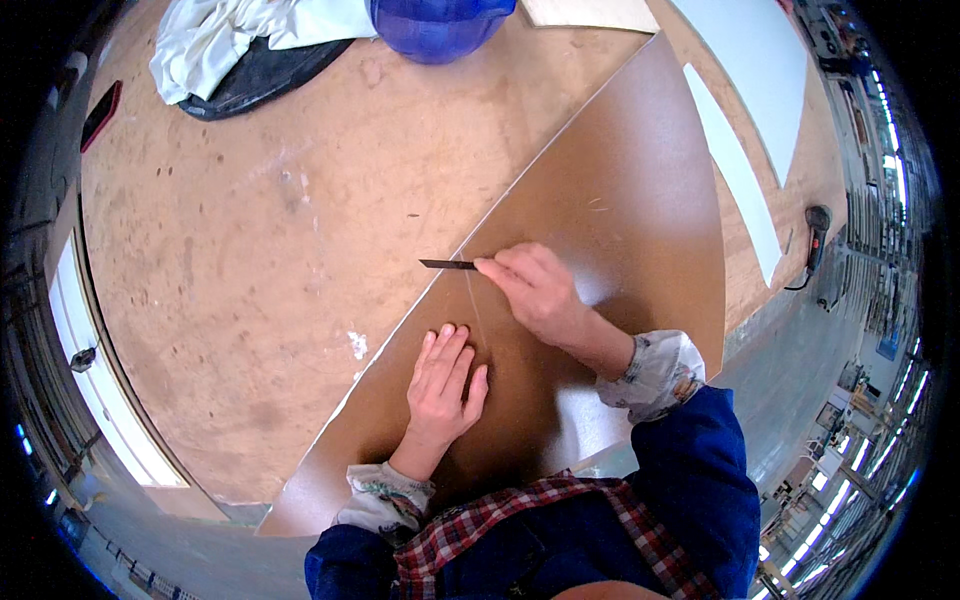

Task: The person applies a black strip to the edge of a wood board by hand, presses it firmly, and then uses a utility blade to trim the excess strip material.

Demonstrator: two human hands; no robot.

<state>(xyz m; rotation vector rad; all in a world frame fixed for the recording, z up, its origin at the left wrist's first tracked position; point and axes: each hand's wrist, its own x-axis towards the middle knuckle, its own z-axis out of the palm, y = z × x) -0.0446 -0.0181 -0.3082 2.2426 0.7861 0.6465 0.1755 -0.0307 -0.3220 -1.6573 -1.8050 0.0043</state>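
A large glossy brown sheet [640, 190] with a thin pale edge lies across the table in front of me. My left hand [445, 385] rests flat on it, fingers stretched out and holding nothing. Pinched in my right hand [537, 290] is a slim dark knife [447, 264] with a slanted tip. Its blade points left, past the sheet's pale edge and over the bare wood. A faint light line [474, 300] runs down the sheet from near the knife toward my left fingertips. Whether the blade touches the sheet I cannot tell.
On the wooden table [270, 270] stand a blue bowl-like vessel [435, 28] and a white cloth [240, 40] over a dark rounded pad [265, 80]. White strips [735, 175] and a corded black tool [818, 235] lie at the right. A red-edged phone-like object [101, 115] is at the far left.
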